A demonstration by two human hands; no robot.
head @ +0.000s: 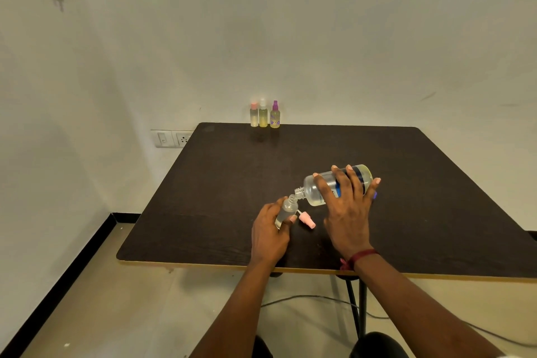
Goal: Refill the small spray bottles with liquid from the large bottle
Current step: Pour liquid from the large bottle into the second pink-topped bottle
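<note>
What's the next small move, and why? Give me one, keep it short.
Probably tilt the large bottle slightly further, slowly. The right hand holds it nearly level, its open neck at the mouth of the small bottle, which the left hand grips tilted toward it. The pink spray cap lies off on the table, so filling seems unfinished.
</note>
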